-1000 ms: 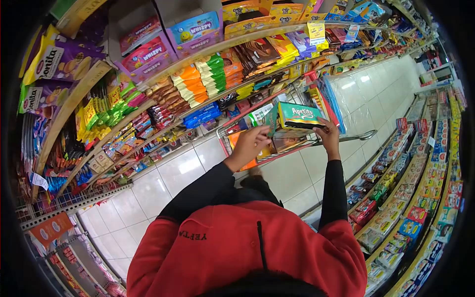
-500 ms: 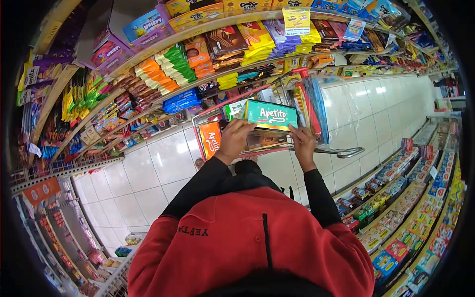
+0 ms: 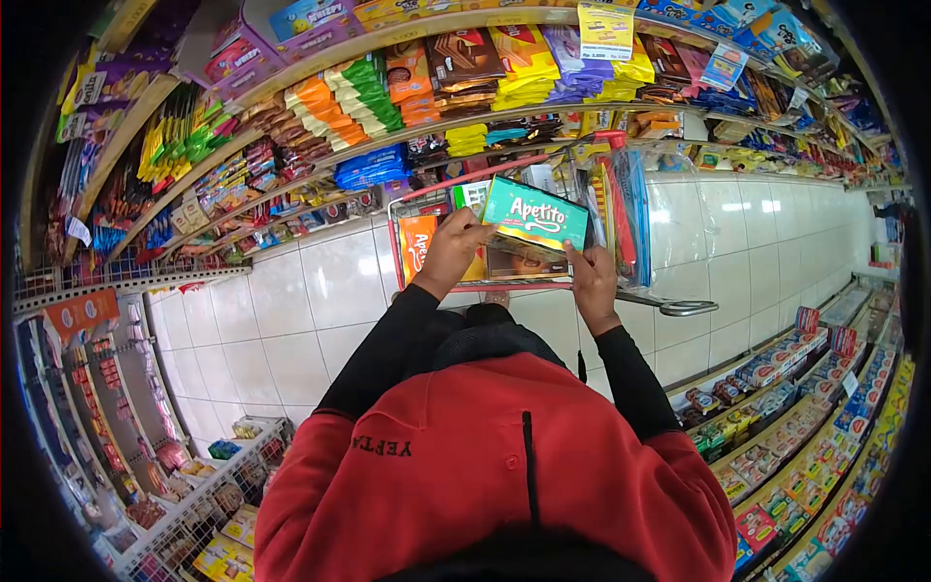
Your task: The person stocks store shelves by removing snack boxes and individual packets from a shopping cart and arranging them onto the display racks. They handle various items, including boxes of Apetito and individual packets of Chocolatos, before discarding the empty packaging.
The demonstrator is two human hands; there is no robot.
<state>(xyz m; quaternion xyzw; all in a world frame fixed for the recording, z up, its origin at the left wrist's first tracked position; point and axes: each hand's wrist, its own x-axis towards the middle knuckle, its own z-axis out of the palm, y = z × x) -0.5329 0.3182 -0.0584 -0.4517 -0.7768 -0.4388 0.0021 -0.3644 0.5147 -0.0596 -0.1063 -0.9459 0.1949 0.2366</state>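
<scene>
Between my two hands is a green Apetito box (image 3: 535, 215), tilted so its right end sits lower. My left hand (image 3: 452, 252) grips its left end, fingers closed around the lower corner. At the lower right corner, my right hand (image 3: 593, 281) pinches the edge with the thumb on the front. Underneath is a red-rimmed shopping cart (image 3: 441, 184). An orange Apetito box (image 3: 417, 242) stands in its left part, and a brown package (image 3: 524, 265) lies below the green box, partly covered. Red and blue flat items (image 3: 626, 218) fill the right end.
Shelves of packaged biscuits and wafers (image 3: 461, 68) curve along the far side, with a yellow price card (image 3: 606, 34). More stocked shelves (image 3: 805, 407) run at right. A white wire basket (image 3: 208, 504) stands at lower left. Tiled floor (image 3: 320, 281) shows around the cart.
The green box has tilted a little, its right end dropping, still held by both hands. The camera view has shifted slightly, moving the shelves and cart a little right in the picture.
</scene>
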